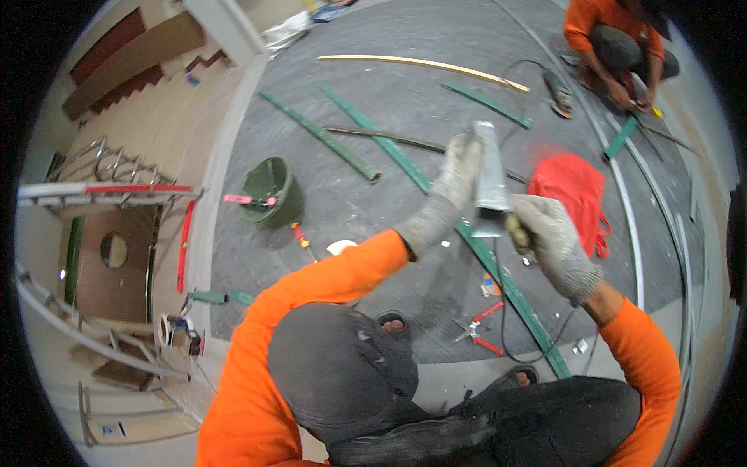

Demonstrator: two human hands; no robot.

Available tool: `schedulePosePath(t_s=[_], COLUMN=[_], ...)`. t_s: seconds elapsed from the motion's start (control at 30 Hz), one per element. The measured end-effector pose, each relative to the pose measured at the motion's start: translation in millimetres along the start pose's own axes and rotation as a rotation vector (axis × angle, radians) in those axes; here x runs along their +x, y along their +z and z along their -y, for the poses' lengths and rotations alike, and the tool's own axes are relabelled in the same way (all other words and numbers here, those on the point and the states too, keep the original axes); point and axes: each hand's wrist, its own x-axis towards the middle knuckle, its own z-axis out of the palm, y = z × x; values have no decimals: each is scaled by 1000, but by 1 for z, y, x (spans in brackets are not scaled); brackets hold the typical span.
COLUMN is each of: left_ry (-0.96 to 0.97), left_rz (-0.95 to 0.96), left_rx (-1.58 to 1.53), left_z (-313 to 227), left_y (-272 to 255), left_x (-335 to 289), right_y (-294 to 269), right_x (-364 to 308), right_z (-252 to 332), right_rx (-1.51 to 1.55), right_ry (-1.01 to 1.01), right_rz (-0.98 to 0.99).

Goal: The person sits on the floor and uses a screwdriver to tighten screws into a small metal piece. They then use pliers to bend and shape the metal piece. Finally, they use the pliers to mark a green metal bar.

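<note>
I squat with a short silvery metal channel [490, 175] raised in front of me, its open end toward me. My left hand [457, 175], in a grey knit glove, is closed on the channel's far left side. At the near end, my gloved right hand [548, 237] has its fingers curled beside the channel's edge; what they hold, if anything, is hidden. Below the hands, red-handled snips [481, 328] lie spread on the floor. A long green strip [517, 307] runs diagonally under the channel. A red bag [572, 187] lies just beyond my right hand.
A green bucket [289, 198] with pink-handled tools stands left, near a red-and-yellow screwdriver [300, 233]. More green strips [319, 134] and a yellowish strip [420, 62] lie ahead. At far right, a co-worker [622, 47] crouches by an angle grinder [557, 93] and long metal rails [632, 226].
</note>
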Motion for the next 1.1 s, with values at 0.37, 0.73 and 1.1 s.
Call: schedulePosePath(t_s=[0.37, 0.73, 1.1], left_ry=[551, 22, -853], left_rz=[73, 77, -299], left_rx=[239, -503, 1203], left_z=[4, 79, 173], left_y=[5, -148, -369], left_x=[-46, -70, -117], right_y=[-8, -17, -47], right_x=[5, 25, -6], right_z=[-6, -54, -83], right_rx=[130, -329, -356], right_ry=[144, 305, 488], right_rz=[91, 228, 201])
